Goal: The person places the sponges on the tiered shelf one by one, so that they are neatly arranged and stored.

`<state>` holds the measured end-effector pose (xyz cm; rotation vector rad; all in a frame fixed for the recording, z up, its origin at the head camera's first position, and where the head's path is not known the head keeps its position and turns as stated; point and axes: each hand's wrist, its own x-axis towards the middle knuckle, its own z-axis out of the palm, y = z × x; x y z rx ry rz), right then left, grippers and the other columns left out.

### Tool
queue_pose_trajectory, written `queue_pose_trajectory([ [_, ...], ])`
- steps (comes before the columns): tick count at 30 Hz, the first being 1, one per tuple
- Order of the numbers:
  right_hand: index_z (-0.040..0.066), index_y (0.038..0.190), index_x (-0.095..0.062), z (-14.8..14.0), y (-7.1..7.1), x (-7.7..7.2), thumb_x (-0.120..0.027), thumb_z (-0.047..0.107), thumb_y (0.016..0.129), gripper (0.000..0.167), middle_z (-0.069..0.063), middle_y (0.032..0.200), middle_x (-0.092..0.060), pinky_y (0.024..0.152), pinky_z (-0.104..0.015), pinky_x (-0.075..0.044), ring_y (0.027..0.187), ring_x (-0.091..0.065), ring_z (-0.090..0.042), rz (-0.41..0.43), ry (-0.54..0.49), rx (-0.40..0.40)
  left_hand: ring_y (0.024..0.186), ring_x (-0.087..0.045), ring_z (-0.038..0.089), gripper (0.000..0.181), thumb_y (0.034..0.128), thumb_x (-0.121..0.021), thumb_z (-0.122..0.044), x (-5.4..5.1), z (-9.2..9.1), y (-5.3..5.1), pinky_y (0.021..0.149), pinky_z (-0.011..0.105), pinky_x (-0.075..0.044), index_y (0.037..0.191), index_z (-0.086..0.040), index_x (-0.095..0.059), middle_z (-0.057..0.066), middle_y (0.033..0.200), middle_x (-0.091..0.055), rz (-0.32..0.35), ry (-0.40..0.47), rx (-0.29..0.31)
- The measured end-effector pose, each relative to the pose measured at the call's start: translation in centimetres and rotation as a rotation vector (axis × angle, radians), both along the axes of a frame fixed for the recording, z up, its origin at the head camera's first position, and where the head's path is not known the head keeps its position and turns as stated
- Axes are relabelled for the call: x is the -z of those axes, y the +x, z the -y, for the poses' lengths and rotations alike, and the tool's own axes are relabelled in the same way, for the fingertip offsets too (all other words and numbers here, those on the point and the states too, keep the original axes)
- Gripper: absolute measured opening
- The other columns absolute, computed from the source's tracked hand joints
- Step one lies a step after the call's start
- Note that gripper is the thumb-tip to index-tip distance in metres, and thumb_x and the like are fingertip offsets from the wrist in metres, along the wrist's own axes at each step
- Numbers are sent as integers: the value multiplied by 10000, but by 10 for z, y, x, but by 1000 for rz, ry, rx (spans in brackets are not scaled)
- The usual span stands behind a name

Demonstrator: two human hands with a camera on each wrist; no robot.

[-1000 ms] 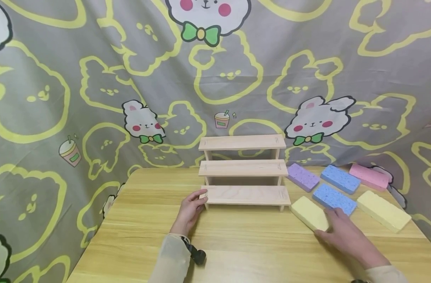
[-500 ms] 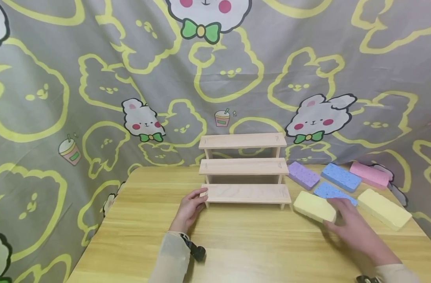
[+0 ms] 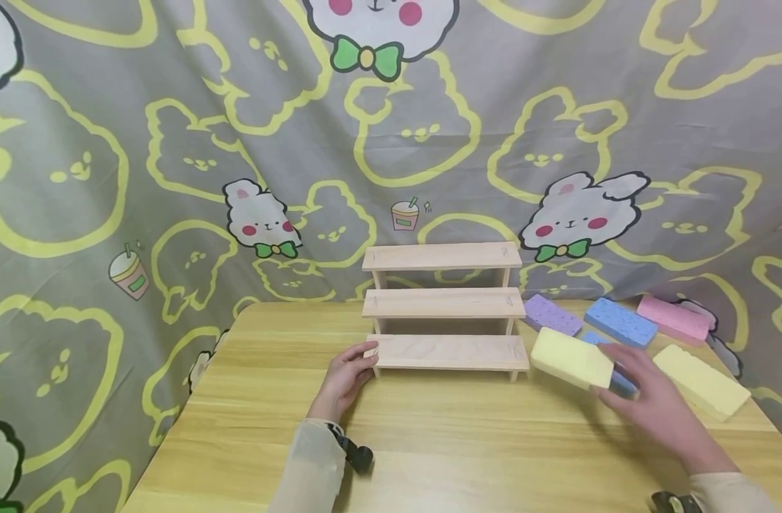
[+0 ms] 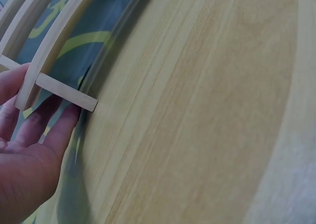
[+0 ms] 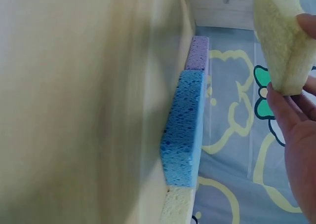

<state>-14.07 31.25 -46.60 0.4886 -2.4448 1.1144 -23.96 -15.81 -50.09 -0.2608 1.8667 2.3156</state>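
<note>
A three-tier wooden shelf (image 3: 447, 352) stands at the back of the table. My left hand (image 3: 344, 379) grips the left end of its lowest board; in the left wrist view the thumb lies over the board and the fingers reach beneath, near a short leg (image 4: 66, 92). To the right, my right hand (image 3: 650, 406) pinches a yellow sponge (image 3: 572, 358) by its right end. That sponge hangs above the table, beside the lowest board, and partly covers a blue sponge (image 3: 624, 385). The right wrist view shows the held sponge (image 5: 284, 41) between thumb and fingers.
More sponges lie on the wooden table (image 3: 429, 442) at the right: purple (image 3: 552, 315), blue (image 3: 620, 322), pink (image 3: 673, 319) and another yellow sponge (image 3: 701, 382). A patterned grey curtain (image 3: 326, 157) hangs right behind the shelf.
My right hand has lifted the yellow sponge off the table, raising it in front of the blue one. The left hand keeps its place on the shelf.
</note>
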Motion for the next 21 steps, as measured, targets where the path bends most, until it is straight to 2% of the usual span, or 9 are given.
queue_pose_trajectory([
  [5,-63,1366,-512,3,-1,-10,-800,-67,762,668,-129,1313,-457,923,-39,-335,1183,-374,127,31,-44,-6,1156,-558,229,309,882,-689,13,0,2,0,985,398,-461,1191,4,-679,167,1461,-445,5,12,-3],
  [17,-29,1342,-558,14,-14,-28,-790,-101,761,630,-87,1311,-484,920,-86,-381,1233,-395,49,30,-107,-54,1279,-472,301,333,886,-682,20,1,3,1,986,393,-459,1218,31,-658,204,1525,-342,-6,14,20],
  [21,-33,1315,-577,21,-20,-34,-795,-105,755,605,-80,1305,-486,942,-98,-374,1231,-407,19,15,-103,-68,1263,-489,291,318,878,-693,14,0,3,1,984,391,-461,1195,9,-679,189,1520,-358,-2,13,16],
])
